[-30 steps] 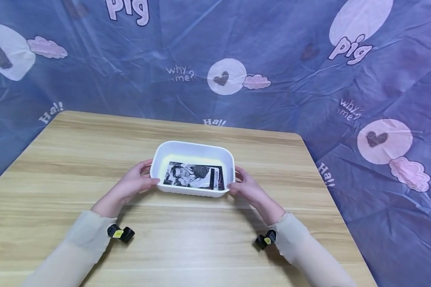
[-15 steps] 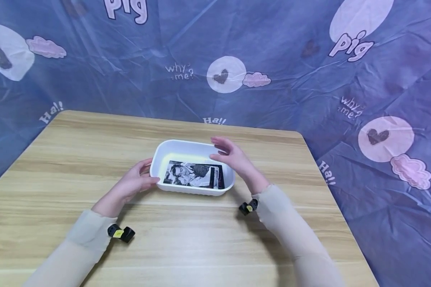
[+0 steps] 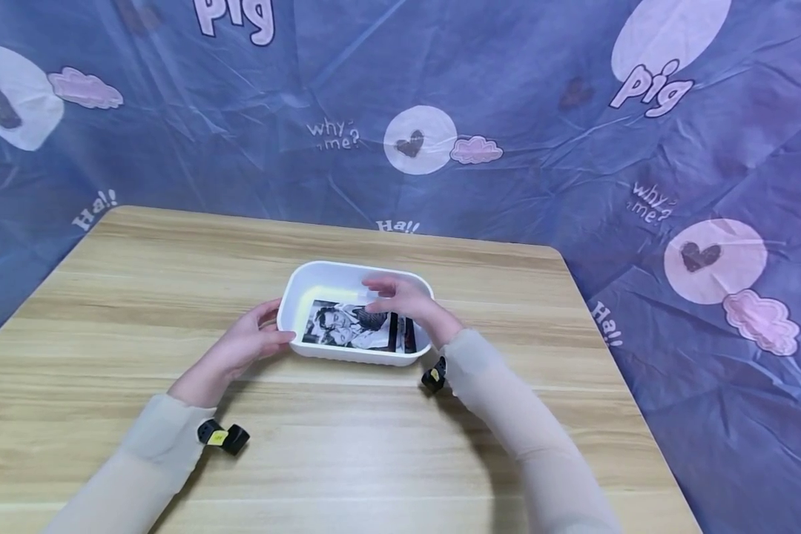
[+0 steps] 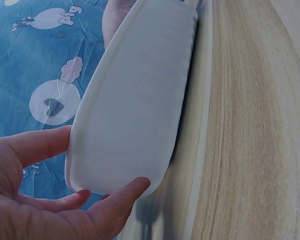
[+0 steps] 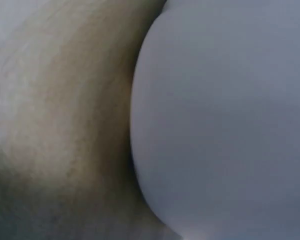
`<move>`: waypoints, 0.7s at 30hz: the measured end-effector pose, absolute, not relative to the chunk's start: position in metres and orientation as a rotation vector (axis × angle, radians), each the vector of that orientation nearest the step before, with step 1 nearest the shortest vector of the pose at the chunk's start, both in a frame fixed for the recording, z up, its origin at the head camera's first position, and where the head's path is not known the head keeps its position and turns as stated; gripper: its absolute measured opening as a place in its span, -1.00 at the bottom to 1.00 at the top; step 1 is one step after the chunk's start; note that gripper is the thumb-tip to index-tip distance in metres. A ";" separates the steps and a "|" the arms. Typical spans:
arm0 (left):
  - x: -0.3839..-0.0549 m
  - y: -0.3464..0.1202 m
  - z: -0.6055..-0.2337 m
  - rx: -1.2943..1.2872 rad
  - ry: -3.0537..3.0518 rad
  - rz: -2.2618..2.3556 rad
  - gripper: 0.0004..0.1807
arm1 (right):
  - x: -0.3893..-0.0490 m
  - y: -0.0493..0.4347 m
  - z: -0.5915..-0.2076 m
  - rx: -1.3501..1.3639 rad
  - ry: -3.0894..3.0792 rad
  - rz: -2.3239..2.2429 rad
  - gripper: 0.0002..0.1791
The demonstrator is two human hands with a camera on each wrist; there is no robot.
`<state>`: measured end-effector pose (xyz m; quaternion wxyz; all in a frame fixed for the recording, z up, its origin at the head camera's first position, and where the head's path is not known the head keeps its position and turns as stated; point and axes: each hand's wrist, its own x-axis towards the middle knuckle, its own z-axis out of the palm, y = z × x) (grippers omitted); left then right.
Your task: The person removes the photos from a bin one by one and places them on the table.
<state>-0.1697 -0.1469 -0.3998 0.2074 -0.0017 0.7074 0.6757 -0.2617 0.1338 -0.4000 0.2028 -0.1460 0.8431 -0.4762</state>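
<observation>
A white plastic box (image 3: 347,356), open at the top, stands on the wooden table. On its floor lies a black-and-white picture card (image 3: 337,326) showing two people, with dark strips at its right end. My left hand (image 3: 250,341) holds the box's left end, thumb at the near corner and fingers at the far side. In the left wrist view, that hand (image 4: 55,200) touches the box's end wall (image 4: 130,110). Over the right part of the box, my right hand (image 3: 403,300) reaches in with loosely bent fingers and covers part of the card; its fingertips hold nothing visible.
The wooden table (image 3: 347,460) extends around the box on every side. A blue printed cloth (image 3: 254,133) hangs behind the table and along its right side. Each wrist carries a small black camera. In the right wrist view the box wall (image 5: 225,120) fills much of the frame.
My right hand has let go of the box's right end, risen over the rim and moved left and down into the box. My left hand stays at the left end.
</observation>
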 end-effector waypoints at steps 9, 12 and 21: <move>-0.169 -0.147 -0.399 -0.014 1.967 1.881 -0.09 | -0.264 0.129 -0.406 -0.453 2.384 -1.107 -0.31; -0.169 -0.147 -0.400 -0.019 1.956 1.888 -0.09 | -0.263 0.128 -0.406 -0.463 2.375 -1.047 -0.31; -0.169 -0.148 -0.399 0.002 1.960 1.883 -0.09 | -0.261 0.126 -0.407 -0.527 2.384 -0.922 -0.41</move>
